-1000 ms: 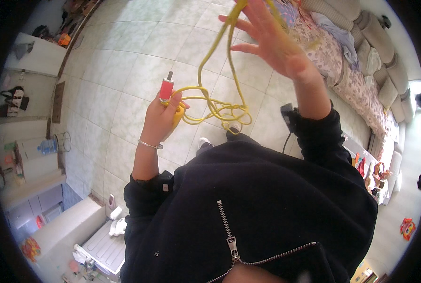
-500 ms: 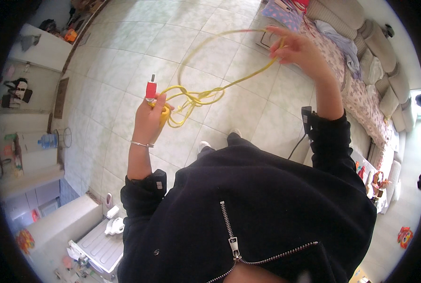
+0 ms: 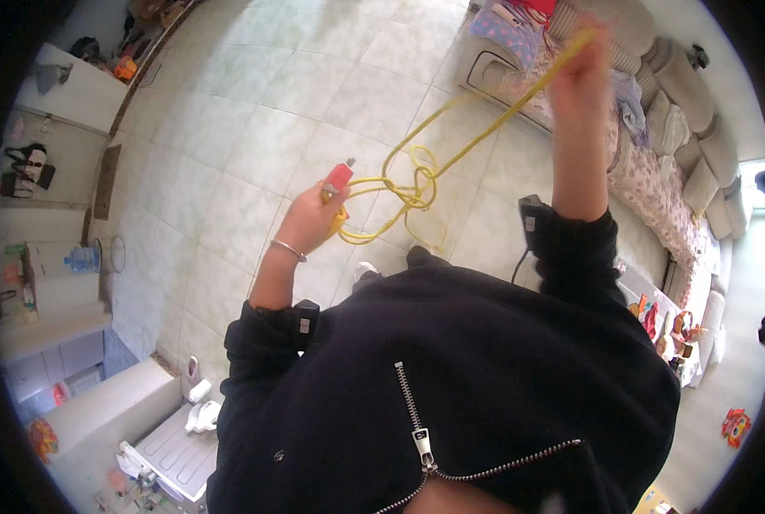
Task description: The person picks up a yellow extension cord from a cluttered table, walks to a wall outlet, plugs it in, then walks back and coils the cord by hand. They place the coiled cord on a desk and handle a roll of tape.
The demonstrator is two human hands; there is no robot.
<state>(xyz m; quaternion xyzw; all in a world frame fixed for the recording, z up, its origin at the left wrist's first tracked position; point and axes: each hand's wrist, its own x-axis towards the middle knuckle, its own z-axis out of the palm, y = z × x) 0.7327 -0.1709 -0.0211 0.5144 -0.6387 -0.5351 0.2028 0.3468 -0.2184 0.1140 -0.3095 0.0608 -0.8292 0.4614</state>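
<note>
My left hand (image 3: 312,218) is closed round part of a yellow cord, and a red end piece (image 3: 339,177) with a short metal tip sticks up from it. Several loops of the yellow cord (image 3: 412,193) hang tangled in a loose knot to the right of that hand. From the tangle, a strand runs taut up to my right hand (image 3: 581,77), raised at the upper right. Motion smears that hand, but the cord passes into its closed fingers. A second strand curves more slackly and blurs out below it.
A sofa (image 3: 682,167) with a flowered cover and cushions lines the right side. Pale floor tiles (image 3: 254,163) lie below my hands. On the left are a shelf unit and a blue water jug (image 3: 83,259); at lower left stands a ridged white surface (image 3: 177,450).
My right hand has moved up and to the right, pulling the strand straighter. My left hand has shifted right, tilting the red end piece. The tangle has moved right with them.
</note>
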